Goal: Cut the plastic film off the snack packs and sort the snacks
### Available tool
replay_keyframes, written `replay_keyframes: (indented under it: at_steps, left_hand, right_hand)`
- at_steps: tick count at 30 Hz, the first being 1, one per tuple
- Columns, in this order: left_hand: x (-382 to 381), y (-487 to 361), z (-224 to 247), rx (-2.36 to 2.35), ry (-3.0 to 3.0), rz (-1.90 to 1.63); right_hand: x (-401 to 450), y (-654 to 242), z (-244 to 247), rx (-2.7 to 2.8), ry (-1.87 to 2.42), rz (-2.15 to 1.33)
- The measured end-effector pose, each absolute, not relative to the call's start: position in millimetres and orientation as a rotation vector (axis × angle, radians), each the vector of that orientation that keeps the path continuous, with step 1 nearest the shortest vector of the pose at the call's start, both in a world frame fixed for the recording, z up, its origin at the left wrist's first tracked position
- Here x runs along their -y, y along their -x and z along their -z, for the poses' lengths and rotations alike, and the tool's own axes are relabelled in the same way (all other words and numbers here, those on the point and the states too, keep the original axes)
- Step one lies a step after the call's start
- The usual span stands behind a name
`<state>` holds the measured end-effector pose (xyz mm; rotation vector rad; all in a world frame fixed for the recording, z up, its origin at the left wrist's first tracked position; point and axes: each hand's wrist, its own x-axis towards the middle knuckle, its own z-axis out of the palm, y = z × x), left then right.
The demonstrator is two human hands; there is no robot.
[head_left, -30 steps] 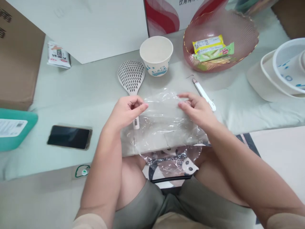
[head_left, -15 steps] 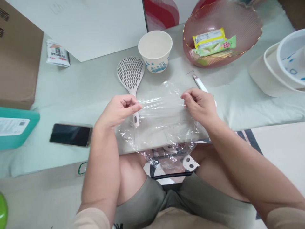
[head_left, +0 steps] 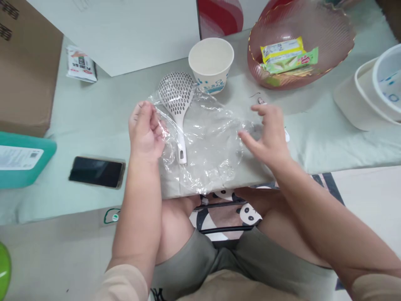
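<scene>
My left hand pinches the left edge of a clear, crinkled plastic film between thumb and fingers. The film spreads over the table's front part, and a white slotted skimmer shows through it. At the film's right side my right hand is open, its thumb and fingers apart. Whether its thumb touches the film, I cannot tell. Behind the film stands a white paper cup with blue print. A white pen is mostly hidden by my right hand.
A pink glass bowl holding several wrapped snacks stands at the back right, with white containers beyond it. On the left are a phone, a green package, a small packet and a cardboard box.
My left hand has moved up and left with the film's edge. The right hand has opened from its pinch on the film. The film has spread up over the skimmer.
</scene>
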<state>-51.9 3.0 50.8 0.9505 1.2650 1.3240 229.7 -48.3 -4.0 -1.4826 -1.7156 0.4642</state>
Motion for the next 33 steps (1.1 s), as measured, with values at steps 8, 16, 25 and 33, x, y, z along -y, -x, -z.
replay_keyframes:
  at_steps: [8,16,25,33]
  left_hand:
    - [-8.4,71.0,-52.1,-1.536,-0.832,-1.350]
    - [-2.4,90.9,-48.6,-1.511,-0.802,-1.229]
    - [8.8,91.3,-57.0,-1.638,-0.904,-0.842]
    - [15.9,99.8,-46.3,-1.541,-0.903,-0.836]
  right_hand:
    - [54.7,-219.3,12.1,2.280,1.426,-0.528]
    - [50.2,-224.7,11.2,2.037,1.471,-0.382]
    - [51.8,-223.8,-2.0,1.669,1.798,-0.375]
    - [55.6,-221.8,-1.0,1.741,1.722,-0.660]
